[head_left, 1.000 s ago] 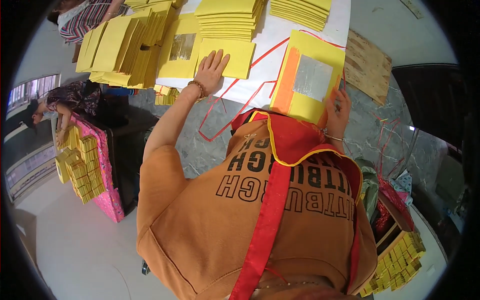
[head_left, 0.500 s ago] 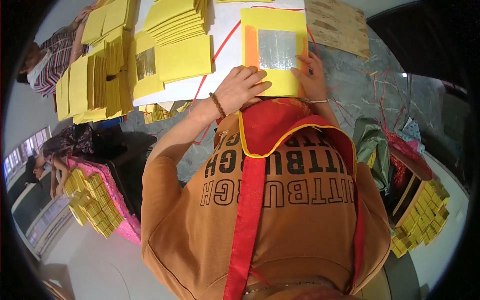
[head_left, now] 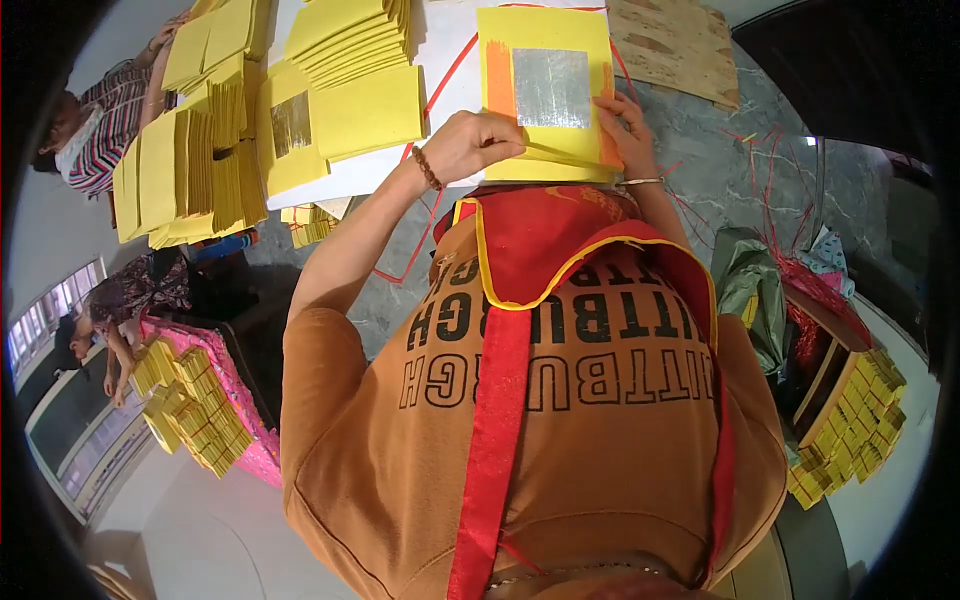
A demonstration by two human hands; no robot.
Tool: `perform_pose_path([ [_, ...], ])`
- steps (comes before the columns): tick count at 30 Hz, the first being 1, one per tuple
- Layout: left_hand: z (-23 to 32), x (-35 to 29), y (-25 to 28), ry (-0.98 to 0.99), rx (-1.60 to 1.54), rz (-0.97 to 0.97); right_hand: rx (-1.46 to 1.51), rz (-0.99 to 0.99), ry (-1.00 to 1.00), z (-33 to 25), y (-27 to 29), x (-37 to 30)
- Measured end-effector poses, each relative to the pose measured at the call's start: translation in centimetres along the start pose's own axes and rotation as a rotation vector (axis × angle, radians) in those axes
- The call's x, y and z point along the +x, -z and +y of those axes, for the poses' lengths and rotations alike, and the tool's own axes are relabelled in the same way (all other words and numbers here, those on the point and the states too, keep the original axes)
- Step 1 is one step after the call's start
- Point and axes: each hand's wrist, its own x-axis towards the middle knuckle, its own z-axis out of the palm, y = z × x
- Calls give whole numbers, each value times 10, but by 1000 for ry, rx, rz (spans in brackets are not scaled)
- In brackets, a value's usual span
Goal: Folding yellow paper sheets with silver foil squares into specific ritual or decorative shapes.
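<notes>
A yellow paper sheet [head_left: 552, 28] with a silver foil square [head_left: 552, 88] and orange side bands lies in front of me on the white table top [head_left: 447, 30]. My left hand [head_left: 478, 142] is closed in a pinch at the sheet's near left edge, where a strip of yellow paper is lifted or folded. Along the right edge rests my right hand [head_left: 627, 132], its fingers stretched against the orange band. Whether more sheets lie underneath is hidden. A red ribbon [head_left: 452, 75] runs across the table beside the sheet.
Stacks of folded yellow paper [head_left: 350, 35] fill the table's left side, near another foil-marked sheet [head_left: 291, 125]. At far left a person in striped clothing [head_left: 122, 112] works; another person [head_left: 135, 290] bends over yellow bundles [head_left: 200, 400]. More bundles [head_left: 858, 420] and a green bag [head_left: 752, 290] are at right.
My left hand has gone from spread fingers on the sheet to a pinch at its near edge, where the paper has lifted. My right hand has slid slightly along the right edge.
</notes>
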Motion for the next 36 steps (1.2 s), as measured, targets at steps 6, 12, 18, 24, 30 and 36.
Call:
perform_pose_path([
  [6, -17, 6, 3, 47, -113, -30, 5, -3, -42, -9, -1, 0],
  [12, -19, 13, 10, 108, -208, -100, 12, -14, -90, -16, -1, 1],
  [18, -18, 17, 14, 175, -194, -154, -62, -86, -91, -8, 7, 3],
  [24, -24, 20, 14, 180, -264, -169, 59, -183, -91, 6, 25, -6],
  [30, -25, 20, 14, 192, -258, -161, -310, -227, 94, -16, 28, -6],
  [36, 0, 6, 19, 174, -224, -185, -399, -257, 330, -20, 16, -12],
])
